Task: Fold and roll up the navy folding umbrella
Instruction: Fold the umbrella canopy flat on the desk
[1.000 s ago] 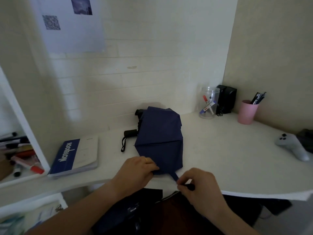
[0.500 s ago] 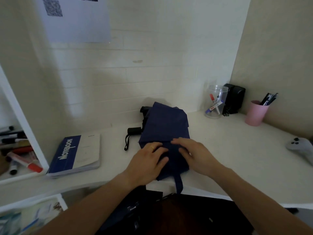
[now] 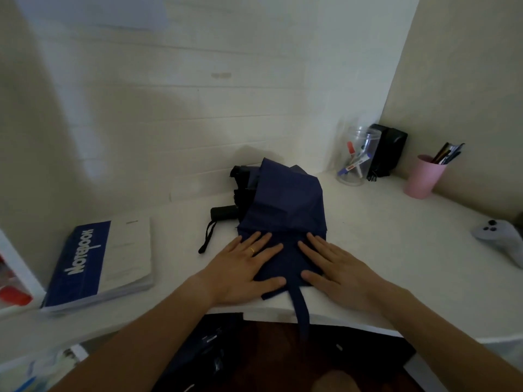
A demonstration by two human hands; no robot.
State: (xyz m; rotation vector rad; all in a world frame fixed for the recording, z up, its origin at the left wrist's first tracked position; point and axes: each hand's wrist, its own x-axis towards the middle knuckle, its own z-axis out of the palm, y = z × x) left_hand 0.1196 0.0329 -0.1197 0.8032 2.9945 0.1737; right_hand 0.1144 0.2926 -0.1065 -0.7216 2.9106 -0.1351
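Both my left hand [image 3: 240,271] and right hand [image 3: 336,271] press flat, fingers straight, gripping nothing, on the navy umbrella [image 3: 283,219]; canopy folded, rolling and strap [image 3: 301,309] remain.

On the white tabletop [image 3: 382,250] both hands, left hand [image 3: 243,271] and right hand [image 3: 336,274], press flat with straight fingers on the near end of the navy umbrella [image 3: 285,210], its strap [image 3: 301,309] hanging over the edge, a notebook [image 3: 99,264] lying to the left.
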